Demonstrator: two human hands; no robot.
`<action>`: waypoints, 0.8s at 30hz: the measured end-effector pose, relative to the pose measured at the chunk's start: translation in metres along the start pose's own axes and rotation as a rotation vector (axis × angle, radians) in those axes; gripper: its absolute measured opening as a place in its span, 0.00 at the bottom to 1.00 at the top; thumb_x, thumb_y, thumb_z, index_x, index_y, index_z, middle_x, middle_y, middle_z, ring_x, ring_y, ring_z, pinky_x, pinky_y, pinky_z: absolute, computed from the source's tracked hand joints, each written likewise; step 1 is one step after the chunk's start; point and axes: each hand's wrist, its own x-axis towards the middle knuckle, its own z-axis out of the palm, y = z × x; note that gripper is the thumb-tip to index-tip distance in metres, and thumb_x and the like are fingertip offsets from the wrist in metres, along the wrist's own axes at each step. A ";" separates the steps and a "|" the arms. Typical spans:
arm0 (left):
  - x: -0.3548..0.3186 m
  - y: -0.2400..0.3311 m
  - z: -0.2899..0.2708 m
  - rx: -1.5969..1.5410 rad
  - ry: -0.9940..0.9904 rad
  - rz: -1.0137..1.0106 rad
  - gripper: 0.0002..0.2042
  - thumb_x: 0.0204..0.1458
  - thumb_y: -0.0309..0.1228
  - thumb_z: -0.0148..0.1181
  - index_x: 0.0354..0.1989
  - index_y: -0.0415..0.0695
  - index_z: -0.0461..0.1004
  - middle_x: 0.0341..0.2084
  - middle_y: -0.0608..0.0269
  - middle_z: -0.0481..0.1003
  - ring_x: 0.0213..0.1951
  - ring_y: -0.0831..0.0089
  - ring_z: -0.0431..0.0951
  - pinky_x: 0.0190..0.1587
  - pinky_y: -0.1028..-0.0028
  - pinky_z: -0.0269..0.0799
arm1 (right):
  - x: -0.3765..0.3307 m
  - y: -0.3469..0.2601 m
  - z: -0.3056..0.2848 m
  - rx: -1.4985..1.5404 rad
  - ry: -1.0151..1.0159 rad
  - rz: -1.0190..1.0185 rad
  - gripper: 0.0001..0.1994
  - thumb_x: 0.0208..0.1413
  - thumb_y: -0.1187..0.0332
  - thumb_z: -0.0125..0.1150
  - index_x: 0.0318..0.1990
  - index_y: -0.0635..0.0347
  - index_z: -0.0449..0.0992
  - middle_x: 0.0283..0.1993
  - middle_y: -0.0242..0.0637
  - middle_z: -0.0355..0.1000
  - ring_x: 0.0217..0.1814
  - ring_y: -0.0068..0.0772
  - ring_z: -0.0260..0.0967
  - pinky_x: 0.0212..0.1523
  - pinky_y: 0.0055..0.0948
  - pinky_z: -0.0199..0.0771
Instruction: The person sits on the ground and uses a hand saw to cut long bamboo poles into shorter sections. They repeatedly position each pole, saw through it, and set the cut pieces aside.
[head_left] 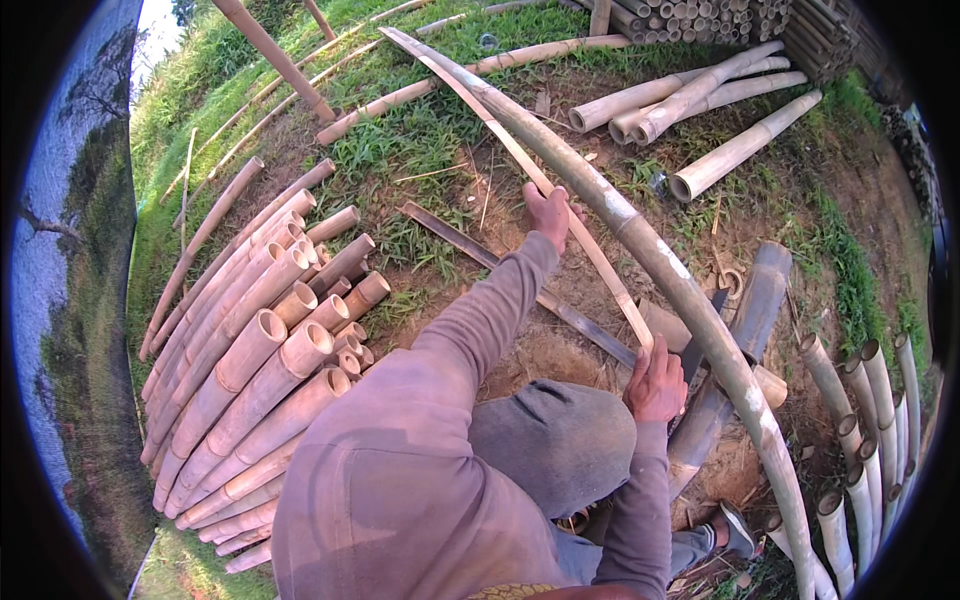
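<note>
A long, thin, pale bamboo strip (592, 247) curves away from me to the far left. My left hand (550, 214) is closed around it partway along. At its near end, my right hand (657, 385) grips it, thumb laid along the strip. Just right of the strip a long whitish-mottled bamboo pole (660, 250) bows across the view; the two meet at the far end, where I cannot tell whether they are joined. Beside my right hand is a dark, flat, blade-like piece (716, 303), partly hidden. A dark split bamboo length (575, 318) lies on the ground under my left arm.
Many cut bamboo poles (235, 350) are piled at left. Thick bamboo pieces (760, 290) lie crossed right of my knee (560, 440). Pale poles (745, 145) rest on the ground at far right, before a large stack (700, 18). More tubes (860, 440) stand at the right edge.
</note>
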 end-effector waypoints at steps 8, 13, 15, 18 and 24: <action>0.006 -0.011 0.010 0.087 -0.095 0.008 0.14 0.64 0.24 0.59 0.48 0.42 0.58 0.38 0.56 0.71 0.28 0.64 0.80 0.30 0.61 0.87 | 0.016 0.018 -0.008 0.008 0.011 0.021 0.21 0.70 0.50 0.60 0.64 0.47 0.78 0.42 0.37 0.74 0.46 0.45 0.77 0.43 0.47 0.73; 0.023 -0.048 -0.021 0.707 0.096 0.577 0.33 0.61 0.44 0.69 0.65 0.36 0.63 0.49 0.51 0.72 0.55 0.56 0.71 0.61 0.56 0.68 | 0.051 0.051 -0.014 -0.012 0.065 -0.027 0.18 0.67 0.51 0.63 0.58 0.46 0.79 0.42 0.38 0.74 0.47 0.45 0.76 0.47 0.48 0.72; -0.003 -0.038 -0.010 0.925 -0.123 0.930 0.31 0.60 0.46 0.70 0.64 0.39 0.69 0.51 0.50 0.73 0.59 0.52 0.71 0.67 0.53 0.62 | 0.064 0.064 -0.016 -0.035 0.112 -0.021 0.17 0.66 0.51 0.65 0.56 0.46 0.81 0.44 0.37 0.74 0.50 0.45 0.75 0.49 0.48 0.71; -0.020 -0.021 0.009 1.204 -0.630 1.292 0.25 0.61 0.48 0.68 0.61 0.46 0.76 0.58 0.54 0.75 0.63 0.52 0.71 0.70 0.53 0.62 | 0.086 0.066 -0.030 -0.054 0.127 0.010 0.16 0.63 0.51 0.68 0.53 0.45 0.82 0.47 0.34 0.72 0.53 0.43 0.72 0.52 0.48 0.69; -0.026 -0.035 0.064 1.261 -1.187 1.318 0.16 0.63 0.38 0.66 0.57 0.50 0.82 0.55 0.62 0.83 0.61 0.61 0.80 0.67 0.58 0.71 | 0.096 0.083 -0.013 -0.031 0.090 0.095 0.17 0.60 0.52 0.71 0.54 0.42 0.83 0.50 0.32 0.71 0.58 0.43 0.68 0.60 0.51 0.65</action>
